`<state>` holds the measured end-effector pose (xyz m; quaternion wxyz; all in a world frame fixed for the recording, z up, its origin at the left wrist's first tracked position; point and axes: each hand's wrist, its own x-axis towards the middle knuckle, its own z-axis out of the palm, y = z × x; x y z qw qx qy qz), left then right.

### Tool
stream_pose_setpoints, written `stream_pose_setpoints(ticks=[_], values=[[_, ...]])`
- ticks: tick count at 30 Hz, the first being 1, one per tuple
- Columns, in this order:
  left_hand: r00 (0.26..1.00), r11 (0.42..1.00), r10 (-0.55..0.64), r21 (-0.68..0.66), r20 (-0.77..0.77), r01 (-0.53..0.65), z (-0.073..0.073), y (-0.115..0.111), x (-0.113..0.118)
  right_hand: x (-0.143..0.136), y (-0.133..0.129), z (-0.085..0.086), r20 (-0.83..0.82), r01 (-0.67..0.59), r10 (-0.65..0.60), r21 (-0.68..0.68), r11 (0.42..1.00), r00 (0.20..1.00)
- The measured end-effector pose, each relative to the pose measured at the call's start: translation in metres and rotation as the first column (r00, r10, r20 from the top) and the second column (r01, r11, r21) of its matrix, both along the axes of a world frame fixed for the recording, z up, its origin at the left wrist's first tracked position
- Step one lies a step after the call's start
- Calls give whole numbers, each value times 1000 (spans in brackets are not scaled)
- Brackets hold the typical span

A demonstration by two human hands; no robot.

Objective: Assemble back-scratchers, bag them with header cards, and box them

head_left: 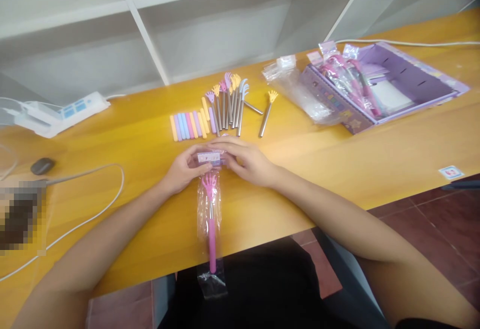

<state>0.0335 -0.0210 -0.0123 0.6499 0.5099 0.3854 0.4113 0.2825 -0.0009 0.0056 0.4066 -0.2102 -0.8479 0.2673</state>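
Note:
A pink telescopic back scratcher (212, 241) with a hand-shaped head lies inside a clear plastic bag (212, 289). The bag's lower end hangs over the table's front edge. At its top is a printed header card (209, 158). My left hand (183, 170) grips the card's left side, thumb in front. On the right side, my right hand (252, 161) is closed around the card's edge, with some of its fingers hidden behind. Just beyond my hands lie several metal scratcher rods (234, 106) with coloured hand-shaped heads, beside a row of pastel handle sleeves (187, 125).
At the right stands a purple box (416, 109) holding bagged pink scratchers (352, 81), with clear bags (300, 91) beside it. One yellow-headed rod (266, 114) lies apart. A power strip (75, 114), a dark mouse-like object (42, 166) and a white cable (122, 179) are at left.

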Motion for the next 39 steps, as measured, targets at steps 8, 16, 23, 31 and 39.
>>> stream_pose_setpoints(ticks=[8, 16, 23, 31, 39], values=[[981, 991, -122, 37, -149, 129, 0, 1, -3, 0, 5, -3, -23, 58, -59, -4, 998, 998], [979, 987, -148, 45, -139, 155, 3, 0, -3, 5, 7, 1, -26, 58, -58, 19, 998, 998], [980, 988, -138, 48, -146, 146, 6, -1, -1, 2, 2, 3, -25, 47, -47, -14, 999, 999], [984, 993, -117, 4, -136, 119, 6, -4, 1, 2, 2, -3, 27, 170, -171, 28, 985, 985], [973, 992, -120, 22, -197, 127, 9, -3, 1, 0, 0, -10, 81, 86, -94, 100, 991, 992]])
